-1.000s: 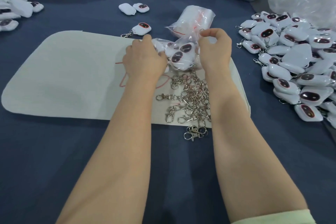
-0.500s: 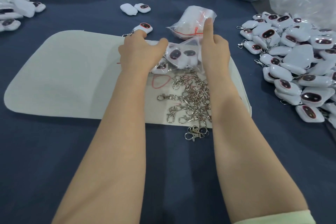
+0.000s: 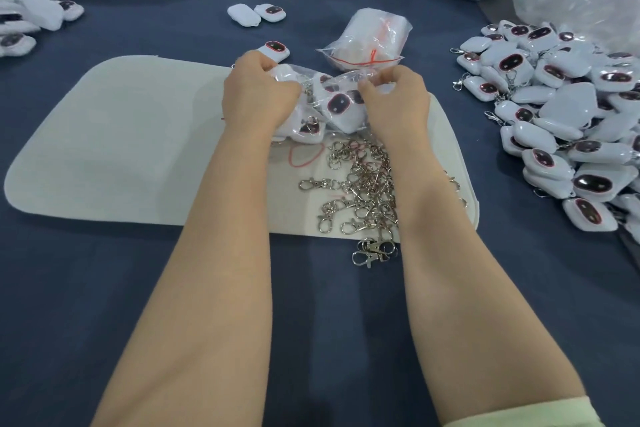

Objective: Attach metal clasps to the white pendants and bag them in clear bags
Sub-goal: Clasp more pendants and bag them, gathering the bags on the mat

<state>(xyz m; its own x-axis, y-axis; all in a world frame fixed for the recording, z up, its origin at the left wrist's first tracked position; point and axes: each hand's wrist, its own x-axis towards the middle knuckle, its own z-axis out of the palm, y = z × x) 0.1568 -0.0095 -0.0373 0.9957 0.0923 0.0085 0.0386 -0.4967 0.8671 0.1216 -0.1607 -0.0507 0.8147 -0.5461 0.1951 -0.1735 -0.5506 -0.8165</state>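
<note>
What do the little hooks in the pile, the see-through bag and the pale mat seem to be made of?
Clasps: metal with a bright silvery finish, probably plated; they glint sharply.
Bag: thin clear plastic film; it crinkles, shines, and shows the pendants inside.
Mat: matte off-white sheet, perhaps felt or foam; the look leaves it open.

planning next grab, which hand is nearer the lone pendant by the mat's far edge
Left. The left hand is right by the lone pendant; right hand farther right, across the clear bag.
</note>
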